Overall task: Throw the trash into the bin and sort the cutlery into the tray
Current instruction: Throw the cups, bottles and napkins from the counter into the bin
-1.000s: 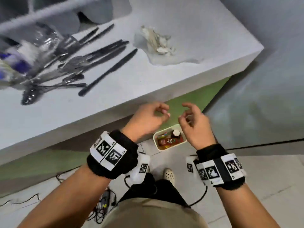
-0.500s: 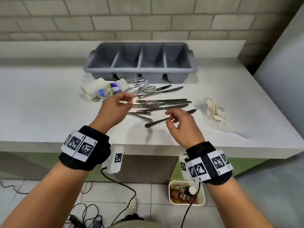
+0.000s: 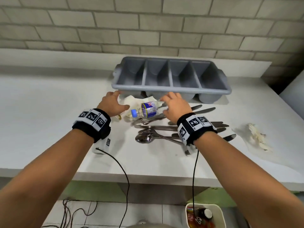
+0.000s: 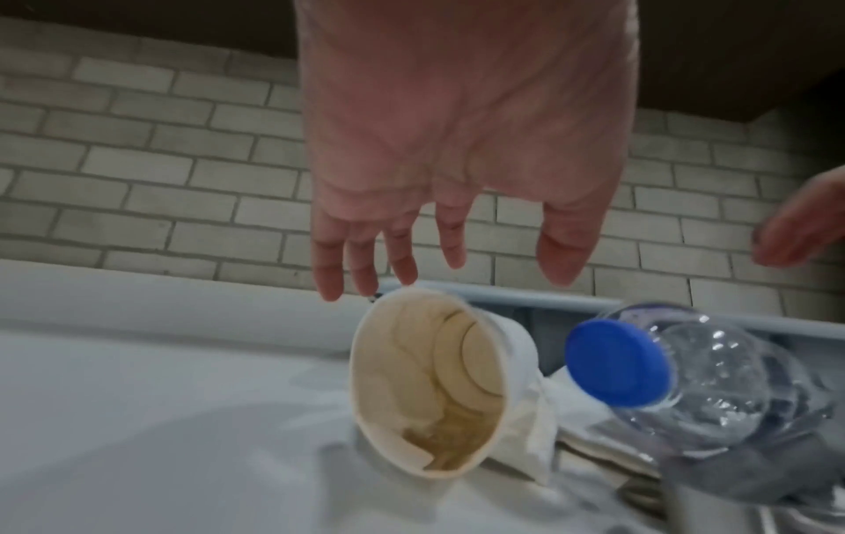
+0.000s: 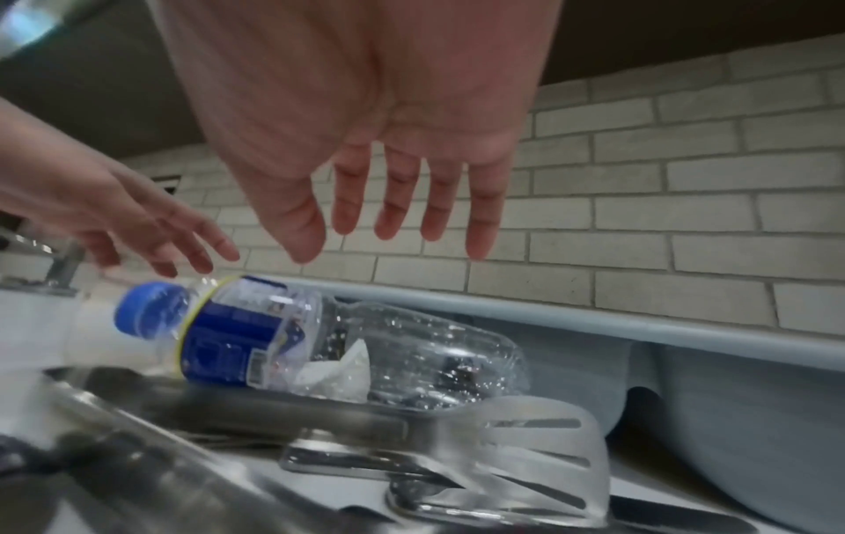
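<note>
Both hands reach for the trash on the bench, nothing held yet.

The left hand (image 3: 113, 104) hangs with fingers (image 4: 365, 267) spread over the tipped paper cup (image 4: 425, 390); the right hand (image 3: 176, 106), also spread, is above the plastic bottle (image 3: 146, 110) lying across the cutlery (image 3: 164, 130). The tray (image 3: 171, 76) seems empty. Next, each hand must close on its piece and carry it down to the bin (image 3: 204, 216).

I see white tabletop (image 3: 49, 112) against pale brick wall (image 3: 148, 22); black cables (image 3: 77, 213) loop on tiled floor (image 3: 131, 214) below.
</note>
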Demonstrator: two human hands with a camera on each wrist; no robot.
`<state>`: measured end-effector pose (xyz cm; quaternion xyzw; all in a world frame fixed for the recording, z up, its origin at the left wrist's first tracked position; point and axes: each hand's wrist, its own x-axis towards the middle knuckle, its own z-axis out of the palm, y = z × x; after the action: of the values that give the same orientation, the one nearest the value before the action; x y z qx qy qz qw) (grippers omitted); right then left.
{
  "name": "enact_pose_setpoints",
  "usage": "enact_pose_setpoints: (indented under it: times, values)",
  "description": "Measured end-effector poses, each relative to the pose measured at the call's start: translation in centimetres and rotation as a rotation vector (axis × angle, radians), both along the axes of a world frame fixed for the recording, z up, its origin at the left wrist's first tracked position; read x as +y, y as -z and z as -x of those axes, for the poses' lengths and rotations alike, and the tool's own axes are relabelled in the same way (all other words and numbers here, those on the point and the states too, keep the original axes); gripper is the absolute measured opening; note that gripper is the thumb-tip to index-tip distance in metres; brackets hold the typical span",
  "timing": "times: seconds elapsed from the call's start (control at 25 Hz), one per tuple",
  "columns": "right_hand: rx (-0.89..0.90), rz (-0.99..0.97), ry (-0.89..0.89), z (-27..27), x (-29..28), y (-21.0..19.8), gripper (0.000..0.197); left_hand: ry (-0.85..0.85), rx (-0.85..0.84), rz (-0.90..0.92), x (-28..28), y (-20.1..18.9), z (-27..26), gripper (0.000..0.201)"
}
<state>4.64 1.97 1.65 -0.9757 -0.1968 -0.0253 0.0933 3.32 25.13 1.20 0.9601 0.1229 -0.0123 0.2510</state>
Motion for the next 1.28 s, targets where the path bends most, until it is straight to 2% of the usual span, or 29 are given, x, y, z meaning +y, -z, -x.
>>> enact_pose_setpoints:
  times: [0.12, 0.28, 0.36, 0.48, 0.56, 0.76, 0.92, 1.08, 1.28]
  values:
    - [0.06, 0.157, -0.035, -2.1, 1.8, 0.7, 0.067, 0.067, 0.112, -0.019, 1.0, 0.4, -1.3, 0.083]
    - [0.195, 0.325, -0.078, -3.9, 3.4, 1.6, 0.08, 0.159, 0.189, -0.019, 1.2, 1.5, -1.8, 0.084]
    - [0.195, 0.347, -0.06, -4.3, 4.0, 1.9, 0.075, 0.169, 0.181, -0.023, 1.3, 1.8, -1.7, 0.083]
    - [0.108, 0.338, -0.02, -4.1, 4.4, 1.4, 0.057, 0.139, 0.141, -0.007, 1.4, 0.8, -1.2, 0.083]
    - [0.023, 0.294, -0.01, -3.3, 4.1, 0.4, 0.058, 0.086, 0.067, 0.037, 1.0, -0.6, -0.4, 0.08]
    - [-0.118, 0.055, 0.074, 1.5, -1.1, -3.1, 0.069, 0.077, -0.117, 0.222, -2.6, -4.0, 2.3, 0.075]
    - [-0.242, -0.311, 0.204, 7.2, -8.0, -3.4, 0.071, 0.11, -0.18, 0.501, -9.3, -5.7, 5.1, 0.072]
    - [-0.291, -0.529, 0.321, 13.1, -15.3, -0.9, 0.075, 0.224, -0.036, 0.772, -20.0, -3.5, 8.2, 0.08]
    - [-0.331, -1.015, 0.614, 21.2, -25.0, 4.0, 0.083, 0.377, 0.145, 0.845, -31.6, 1.3, 14.3, 0.069]
